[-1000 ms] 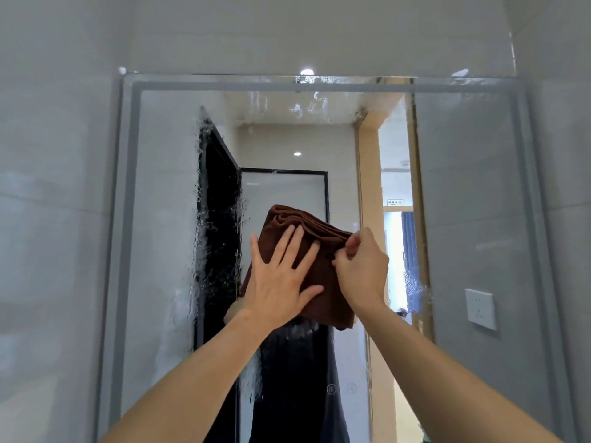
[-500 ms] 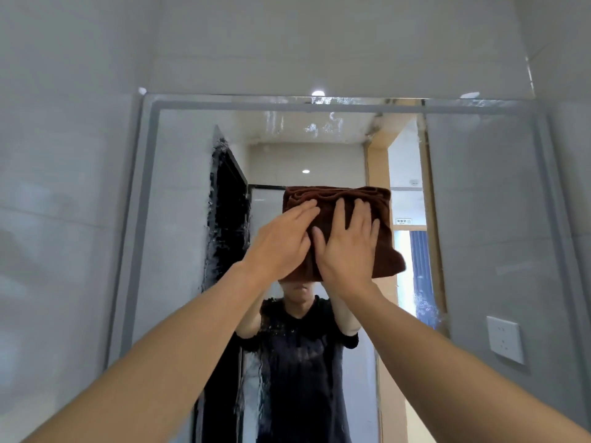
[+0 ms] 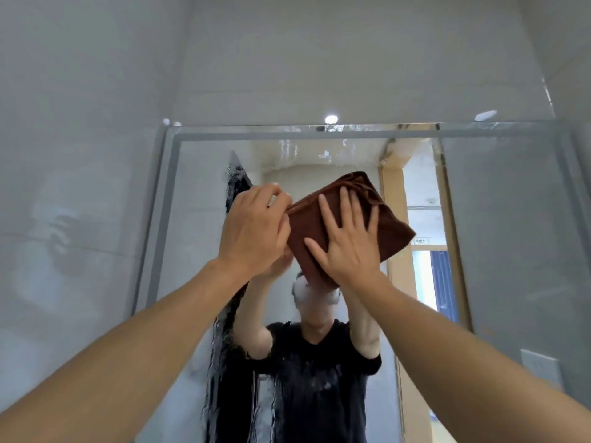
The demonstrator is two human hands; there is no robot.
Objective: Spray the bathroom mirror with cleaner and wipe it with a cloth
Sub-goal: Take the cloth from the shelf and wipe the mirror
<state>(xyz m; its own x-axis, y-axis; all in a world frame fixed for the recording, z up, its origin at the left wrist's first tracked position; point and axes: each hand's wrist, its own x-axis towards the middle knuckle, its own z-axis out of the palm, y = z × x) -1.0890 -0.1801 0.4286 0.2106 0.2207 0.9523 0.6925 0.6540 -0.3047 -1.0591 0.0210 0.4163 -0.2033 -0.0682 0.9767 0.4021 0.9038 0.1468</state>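
We are standing close to the bathroom mirror (image 3: 499, 238), looking up at its upper half, and we are holding a folded brown cloth (image 3: 388, 225) flat against the glass a little below the mirror's top edge, near its middle. The cloth is sitting tilted, one corner pointing up and another pointing right.

Our right hand (image 3: 347, 247) is pressing on the cloth with the palm down and the fingers spread wide and straight, covering the cloth's lower left part. Our left hand (image 3: 256, 228) is working just beside it on the left, its fingers curled and pinching the cloth's left edge; the fingertips are meeting the fabric at its upper left corner. The two hands are nearly touching each other.

Wet streaks and droplets (image 3: 224, 362) are running down the glass to the left of the cloth and below it, and more droplets are clinging along the top strip of the mirror. The mirror's pale frame (image 3: 166, 199) is bordering the glass on the left and across the top, set into a grey tiled wall (image 3: 80, 187).

In the reflection we are seeing a person in a black T-shirt (image 3: 316, 378) with both arms raised, a wood-toned doorway (image 3: 391, 219) to the right of the cloth, and a white wall socket (image 3: 540, 366) far right and low.
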